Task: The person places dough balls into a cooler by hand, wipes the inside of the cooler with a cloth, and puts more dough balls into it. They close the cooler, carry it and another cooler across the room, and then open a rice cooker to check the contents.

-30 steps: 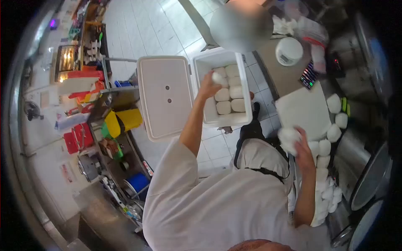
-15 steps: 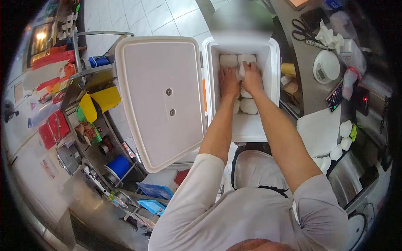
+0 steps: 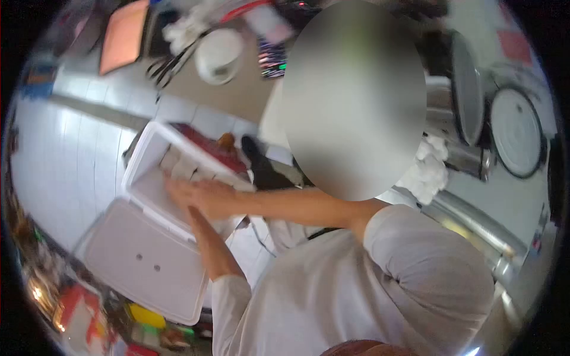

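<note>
A white open box (image 3: 142,148) stands on the floor at the left, with several pale rounded lumps (image 3: 178,160) inside. Its light lid (image 3: 148,261) hangs beside it, lower left. My right hand (image 3: 211,199) reaches in from the right, over the box. Close against it and partly behind it is my left hand (image 3: 178,193), above the box interior. Both hands are smeared by motion, and whether they hold anything does not show.
A counter (image 3: 237,98) beyond the box bears a round white scale (image 3: 219,56), black scissors (image 3: 166,68), a phone (image 3: 272,59) and an orange-pink board (image 3: 123,37). White lumps (image 3: 430,172) lie at the right near a metal cylinder. A large blurred oval hides the upper centre.
The view has swung round, so the box now appears at the left and tilted. My hands have drawn together and crossed at the wrists over the box.
</note>
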`<act>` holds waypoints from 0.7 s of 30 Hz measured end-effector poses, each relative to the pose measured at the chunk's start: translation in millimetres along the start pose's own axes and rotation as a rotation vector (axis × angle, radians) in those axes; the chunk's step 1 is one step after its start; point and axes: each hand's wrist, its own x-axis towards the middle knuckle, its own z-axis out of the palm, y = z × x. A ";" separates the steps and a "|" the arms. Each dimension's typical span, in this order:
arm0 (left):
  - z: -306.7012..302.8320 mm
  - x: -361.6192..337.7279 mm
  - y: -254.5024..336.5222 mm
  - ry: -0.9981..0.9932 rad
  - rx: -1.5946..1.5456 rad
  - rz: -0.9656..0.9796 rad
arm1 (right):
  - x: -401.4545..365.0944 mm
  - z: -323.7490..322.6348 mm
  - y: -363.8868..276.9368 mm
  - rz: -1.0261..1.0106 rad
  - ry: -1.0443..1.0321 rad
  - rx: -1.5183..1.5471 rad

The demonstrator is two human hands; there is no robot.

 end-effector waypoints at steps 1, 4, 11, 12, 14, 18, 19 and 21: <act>4.4 -29.6 39.9 0.135 -0.156 0.009 | -38.9 -28.8 -1.0 -0.158 0.090 -0.031; 47.6 -116.5 140.0 0.216 -0.003 0.374 | -175.2 -144.6 32.0 -0.127 0.382 0.051; 281.4 -304.9 261.2 -0.569 0.214 0.961 | -533.5 -281.9 186.1 0.965 1.221 -0.592; 319.4 -299.0 265.6 -0.490 0.213 0.969 | -575.1 -294.0 189.8 1.068 1.266 -0.569; 381.8 -280.2 292.3 -0.289 0.324 1.033 | -611.1 -303.3 181.4 1.156 1.354 -0.422; 446.3 -222.4 320.6 -0.267 0.804 0.872 | -625.8 -265.8 207.7 0.903 1.215 -0.068; 461.6 -192.6 305.5 -0.300 0.820 0.914 | -602.8 -254.8 212.4 0.856 1.126 -0.024; 481.3 -138.9 277.1 -0.367 0.851 0.989 | -521.6 -261.6 174.8 0.753 0.992 0.310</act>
